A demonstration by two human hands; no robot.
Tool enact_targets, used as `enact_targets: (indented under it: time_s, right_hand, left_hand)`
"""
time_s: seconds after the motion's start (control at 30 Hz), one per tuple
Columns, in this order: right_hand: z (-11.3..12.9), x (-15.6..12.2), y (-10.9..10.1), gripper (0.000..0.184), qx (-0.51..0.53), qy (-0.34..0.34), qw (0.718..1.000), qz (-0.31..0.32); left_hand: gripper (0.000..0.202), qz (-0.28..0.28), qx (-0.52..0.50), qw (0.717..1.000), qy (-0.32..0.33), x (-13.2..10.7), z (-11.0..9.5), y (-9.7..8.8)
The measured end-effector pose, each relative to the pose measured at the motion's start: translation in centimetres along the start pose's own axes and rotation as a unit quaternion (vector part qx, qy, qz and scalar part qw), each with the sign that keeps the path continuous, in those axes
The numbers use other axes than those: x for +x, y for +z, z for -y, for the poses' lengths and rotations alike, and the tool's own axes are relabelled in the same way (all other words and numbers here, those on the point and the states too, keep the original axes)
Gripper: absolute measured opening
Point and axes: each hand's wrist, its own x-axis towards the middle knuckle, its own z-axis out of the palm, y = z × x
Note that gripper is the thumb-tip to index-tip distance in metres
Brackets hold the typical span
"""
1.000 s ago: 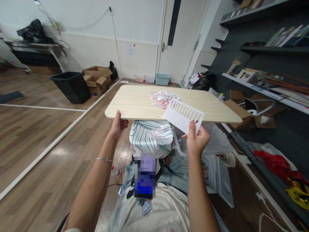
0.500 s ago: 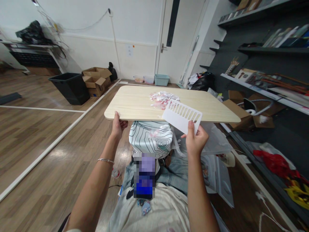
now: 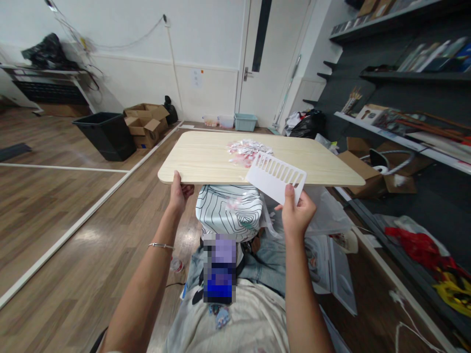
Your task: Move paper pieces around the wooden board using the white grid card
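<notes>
My left hand (image 3: 179, 194) grips the near left edge of a pale wooden tabletop (image 3: 198, 157), thumb on top and fingers curled below. In my right hand (image 3: 297, 211) is a flat white plastic scraper (image 3: 270, 179) with a row of slots, pinched at its lower right corner. The scraper is tilted over the tabletop's near edge, just in front of a pile of paper scraps (image 3: 250, 149), white and pinkish. Below the edge, a white cloth with black contour lines (image 3: 230, 208) bears a few pinkish bits.
To the right under the tabletop is a clear plastic bin (image 3: 327, 213). A black trash bin (image 3: 106, 137) and cardboard boxes (image 3: 147, 122) stand on the floor at left. Dark shelves (image 3: 386, 98) line the right side, with an open carton (image 3: 356, 169) before them.
</notes>
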Motion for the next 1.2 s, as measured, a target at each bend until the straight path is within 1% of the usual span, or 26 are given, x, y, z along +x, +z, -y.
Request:
enact_targets:
  time_s: [0.23, 0.47, 0.67, 0.87, 1.1, 1.2]
  right_hand:
    - [0.2, -0.1, 0.0, 0.075, -0.002, 0.001, 1.0, 0.002]
    - [0.2, -0.1, -0.1, 0.079, -0.008, 0.003, 1.0, 0.003]
    - [0.3, 0.0, -0.1, 0.079, -0.009, 0.007, 1.0, 0.002]
    - [0.3, 0.0, -0.1, 0.079, -0.005, 0.004, 1.0, 0.004]
    - [0.1, 0.0, -0.1, 0.078, -0.012, -0.002, 1.0, 0.004]
    - [0.0, 0.0, -0.1, 0.078, -0.019, -0.003, 1.0, 0.005]
  left_hand:
    - [0.073, 0.006, 0.004, 1.0, -0.007, -0.2, -0.2, 0.2]
    - [0.069, -0.018, 0.02, 1.0, -0.012, -0.3, -0.3, 0.2]
    - [0.075, 0.004, 0.017, 1.0, -0.008, -0.3, -0.3, 0.2]
    - [0.075, -0.021, 0.036, 0.998, -0.037, -0.5, -0.6, 0.3]
    - [0.079, -0.025, 0.07, 0.996, -0.057, -0.4, -1.0, -0.3]
    - [0.081, -0.025, 0.066, 0.996, -0.057, -0.4, -1.0, -0.2]
